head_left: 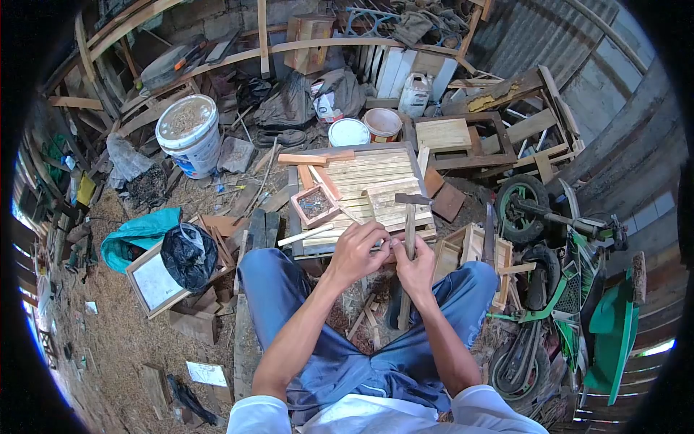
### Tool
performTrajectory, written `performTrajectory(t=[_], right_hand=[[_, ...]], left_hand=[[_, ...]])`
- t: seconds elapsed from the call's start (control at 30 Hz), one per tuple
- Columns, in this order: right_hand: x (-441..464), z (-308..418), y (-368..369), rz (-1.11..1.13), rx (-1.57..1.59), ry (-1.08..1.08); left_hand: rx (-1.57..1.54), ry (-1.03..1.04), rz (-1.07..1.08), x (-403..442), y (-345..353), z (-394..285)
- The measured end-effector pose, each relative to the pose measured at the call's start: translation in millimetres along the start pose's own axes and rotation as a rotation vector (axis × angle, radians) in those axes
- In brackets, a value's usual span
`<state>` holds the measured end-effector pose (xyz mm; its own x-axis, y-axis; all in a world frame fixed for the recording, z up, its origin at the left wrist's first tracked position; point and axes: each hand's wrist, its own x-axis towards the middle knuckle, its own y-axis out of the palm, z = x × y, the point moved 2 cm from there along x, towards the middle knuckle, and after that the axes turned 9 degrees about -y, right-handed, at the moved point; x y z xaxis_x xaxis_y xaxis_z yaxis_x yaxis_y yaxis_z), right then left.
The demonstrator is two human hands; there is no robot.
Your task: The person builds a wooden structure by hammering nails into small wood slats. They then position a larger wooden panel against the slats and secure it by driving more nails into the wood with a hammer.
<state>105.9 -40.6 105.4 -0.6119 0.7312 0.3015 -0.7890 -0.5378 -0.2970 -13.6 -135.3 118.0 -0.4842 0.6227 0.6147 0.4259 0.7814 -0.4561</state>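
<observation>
Left of the slatted wooden tabletop (361,172), a white bucket (189,155) is shown. On the tabletop's left part, a square wooden box (315,205) is placed. At its near edge, the left hand (356,252) is closed in a pinch, contents indiscernible; adjacently, the hammer (410,231) is gripped by its handle in the right hand (415,272).

Green dirt bike (571,282); blue trousers (289,289); white bucket (189,137); black plastic bag (189,257); teal sack (137,235).
</observation>
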Motion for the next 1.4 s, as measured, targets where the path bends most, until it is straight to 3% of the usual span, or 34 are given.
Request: performTrajectory(t=[0.1,0.2,0.3,0.5,0.57,0.73,0.9,1.4], right_hand=[[1.4,-2.9,-0.9,-0.024,0.059,-0.041],[0.5,-4.1,-5.8,0.037,0.293,0.333],[1.9,-5.5,-6.2,0.031,0.594,0.427],[-3.4,-34.6,0.0,-0.026,0.632,0.505],[-1.7,-43.9,-1.7,0.051,0.416,0.478],[-5.1,-57.8,-11.8,0.159,-0.220,0.165],[-19.3,-67.8,-11.8,0.185,-0.345,0.174],[-25.6,-85.8,-0.7,0.223,-0.337,0.314]], left_hand=[[-0.113,-0.094,0.047,-2.8,6.6,2.1],[-0.410,-0.345,0.101,-10.7,23.4,12.7],[-0.891,-0.750,0.244,-24.3,49.1,31.5],[-1.019,-0.907,0.108,-38.4,77.7,39.2],[-1.012,-0.976,0.047,-44.6,88.0,55.0],[-0.728,-0.875,-0.058,-35.3,84.8,93.7],[-0.724,-0.880,-0.051,-34.3,95.9,108.0],[-0.584,-0.915,-0.009,-44.6,104.3,110.4]])
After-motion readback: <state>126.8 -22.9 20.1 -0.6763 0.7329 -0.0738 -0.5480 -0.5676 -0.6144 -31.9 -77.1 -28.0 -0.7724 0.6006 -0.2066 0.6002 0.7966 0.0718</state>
